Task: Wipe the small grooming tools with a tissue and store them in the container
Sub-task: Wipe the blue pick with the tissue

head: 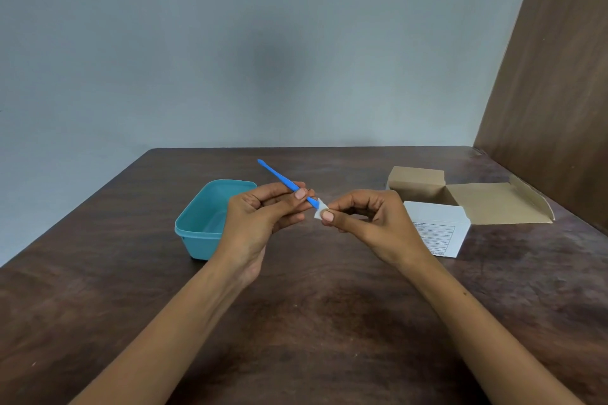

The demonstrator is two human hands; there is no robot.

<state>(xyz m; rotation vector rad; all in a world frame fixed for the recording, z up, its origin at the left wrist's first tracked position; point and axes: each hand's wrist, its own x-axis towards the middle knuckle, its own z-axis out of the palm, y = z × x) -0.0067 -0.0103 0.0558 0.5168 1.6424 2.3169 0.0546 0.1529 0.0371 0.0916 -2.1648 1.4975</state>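
The slim blue plastic grooming tool (285,181), a thin stick with a small rounded tip at its far end, is held in the air above the dark brown wooden tabletop (316,312), slanting from upper left down to lower right. To the left of the grip, and partly hidden behind it, a teal rectangular plastic container (204,217) sits open on the tabletop; no tools show in the part of its inside that can be seen. The left hand (260,217) has its grip closed on the tool's shaft, thumb over curled fingers, with most of the stick's length jutting up and away past the fingertips. Just right of that grip, the tool's near end runs into a small folded piece of white tissue (319,207). The right hand (368,220) pinches this tissue around the tool's end between thumb and forefinger, its other fingers curled in; the two hands are close together, almost touching. Further right of the grip, a white cardboard box (441,233) with a printed label stands on the tabletop, and behind it lies an opened brown cardboard box (467,200) with its flaps spread out.
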